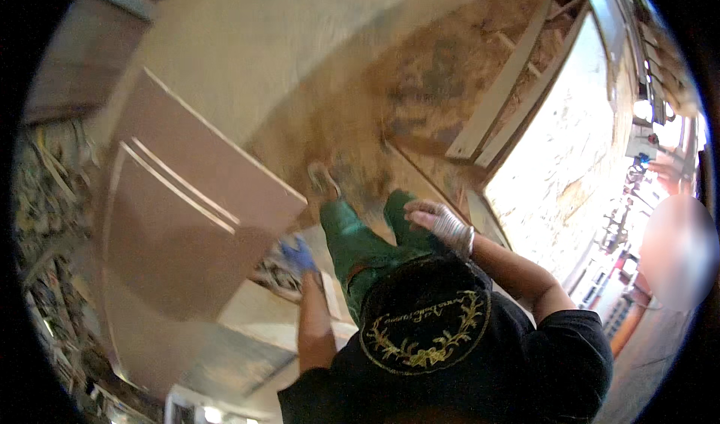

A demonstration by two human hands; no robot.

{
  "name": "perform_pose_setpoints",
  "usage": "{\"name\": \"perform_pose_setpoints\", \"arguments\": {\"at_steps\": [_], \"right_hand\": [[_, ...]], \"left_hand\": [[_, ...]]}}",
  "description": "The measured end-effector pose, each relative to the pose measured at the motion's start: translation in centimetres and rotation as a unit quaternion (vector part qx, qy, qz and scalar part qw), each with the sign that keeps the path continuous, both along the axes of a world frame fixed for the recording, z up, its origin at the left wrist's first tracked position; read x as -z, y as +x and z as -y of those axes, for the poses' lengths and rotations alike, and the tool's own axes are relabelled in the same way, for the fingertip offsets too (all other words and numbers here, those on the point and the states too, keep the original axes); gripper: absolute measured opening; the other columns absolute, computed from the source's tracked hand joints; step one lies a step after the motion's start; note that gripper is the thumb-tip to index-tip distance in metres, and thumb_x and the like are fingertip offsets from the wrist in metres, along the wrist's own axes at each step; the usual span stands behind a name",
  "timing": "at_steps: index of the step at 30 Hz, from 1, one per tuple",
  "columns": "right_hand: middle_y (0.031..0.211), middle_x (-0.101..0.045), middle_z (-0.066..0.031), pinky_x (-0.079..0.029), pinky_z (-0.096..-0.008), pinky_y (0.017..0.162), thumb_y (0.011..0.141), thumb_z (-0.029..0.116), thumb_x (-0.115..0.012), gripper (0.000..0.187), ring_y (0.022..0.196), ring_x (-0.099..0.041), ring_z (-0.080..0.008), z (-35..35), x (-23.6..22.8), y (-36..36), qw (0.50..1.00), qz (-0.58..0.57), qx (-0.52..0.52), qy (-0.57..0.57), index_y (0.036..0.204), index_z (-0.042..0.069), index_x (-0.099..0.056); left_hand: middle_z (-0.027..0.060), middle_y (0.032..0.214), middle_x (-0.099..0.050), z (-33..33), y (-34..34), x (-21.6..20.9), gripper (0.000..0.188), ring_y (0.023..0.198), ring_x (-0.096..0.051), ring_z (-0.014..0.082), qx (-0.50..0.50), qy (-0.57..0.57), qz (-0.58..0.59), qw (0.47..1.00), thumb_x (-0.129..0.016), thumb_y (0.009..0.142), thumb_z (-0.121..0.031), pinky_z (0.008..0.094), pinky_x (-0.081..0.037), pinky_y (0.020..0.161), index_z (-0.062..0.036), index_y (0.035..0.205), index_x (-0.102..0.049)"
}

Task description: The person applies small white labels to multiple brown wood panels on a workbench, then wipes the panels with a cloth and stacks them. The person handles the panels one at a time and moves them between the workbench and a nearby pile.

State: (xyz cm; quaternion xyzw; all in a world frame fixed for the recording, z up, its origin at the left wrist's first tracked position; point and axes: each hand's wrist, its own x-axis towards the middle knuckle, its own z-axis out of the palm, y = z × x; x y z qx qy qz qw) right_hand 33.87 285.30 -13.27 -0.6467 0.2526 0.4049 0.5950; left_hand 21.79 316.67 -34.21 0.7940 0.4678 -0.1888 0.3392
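Observation:
My left hand (298, 256), in a blue glove, hangs beside the near right edge of a large brown board (172, 266). Its fingers look spread, and I see nothing held in it. Two thin pale strips (187, 191) lie side by side along the board. My right hand (444, 226), in a whitish glove, is in front of my right thigh. Its fingers are loosely bent and slightly blurred, with no object visible in them. Green trousers (351, 236) cover my legs, and one shoe (323, 178) shows on the floor.
Long grey-brown planks (517, 79) lie at the upper right by a brightly lit pale panel (559, 131). A heap of scraps (52, 221) runs along the left edge, below a dark panel (86, 56). Tools and small items (622, 236) crowd the far right. The floor (300, 56) is stained.

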Motion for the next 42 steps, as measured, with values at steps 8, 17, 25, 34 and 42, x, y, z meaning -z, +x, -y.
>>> {"name": "perform_pose_setpoints", "arguments": {"at_steps": [8,17,25,34,42], "right_hand": [[0.096,-0.063,-0.008,-0.051,-0.0302,0.074,0.088,0.024,-0.06,0.033,0.081,-0.06,-0.0145,2.6,-3.6,7.7,0.991,0.111,0.074,-0.01,0.113,0.001,-0.058],[0.091,-0.063,-0.005,-0.052,-0.0273,0.066,0.087,0.02,-0.061,0.03,0.079,-0.06,-0.0135,11.1,-0.7,19.9,0.936,0.08,0.338,0.06,0.11,0.001,-0.059],[0.088,-0.061,-0.0019,-0.048,-0.0249,0.058,0.086,0.021,-0.059,0.03,0.066,-0.056,-0.0102,23.1,-3.1,35.5,0.87,0.157,0.464,0.05,0.11,0.004,-0.06],[0.072,-0.047,0.0021,-0.039,-0.028,0.06,0.088,0.024,-0.057,0.014,0.065,-0.045,-0.0112,43.3,-4.7,49.7,0.727,0.295,0.563,0.26,0.081,0.016,-0.049],[0.145,-0.031,-0.0104,-0.033,-0.0433,0.103,0.083,0.047,-0.06,0.069,0.125,-0.04,-0.026,62.9,-8.2,65.4,0.56,0.195,0.792,0.146,0.14,0.019,-0.033]], "left_hand": [[0.0144,0.131,-0.048,9.2,17.4,-13.6,0.045,0.119,-0.048,0.0221,0.304,-0.43,0.161,0.835,-0.055,0.09,-0.014,0.031,-0.036,0.101,0.0011,0.13,-0.042],[0.0123,0.126,-0.053,16.1,48.8,-23.6,0.042,0.113,-0.051,0.0208,0.466,-0.34,0.253,0.777,-0.059,0.087,-0.015,0.0318,-0.038,0.098,-0.0019,0.125,-0.048],[0.0143,0.129,-0.051,13.3,68.6,-17.3,0.052,0.125,-0.042,0.0206,0.452,-0.151,0.003,0.879,-0.056,0.087,-0.025,0.0353,-0.037,0.1,-0.0017,0.131,-0.042],[0.0067,0.096,-0.044,26.1,83.3,-11.0,0.027,0.089,-0.038,0.0167,0.348,-0.171,-0.095,0.917,-0.053,0.088,-0.026,0.032,-0.033,0.071,-0.0105,0.107,-0.041],[-0.0001,0.067,-0.037,42.4,107.2,-13.3,0.013,0.056,-0.035,0.0133,0.451,-0.198,-0.05,0.869,-0.05,0.089,-0.027,0.0291,-0.029,0.046,-0.0184,0.086,-0.041]]}}
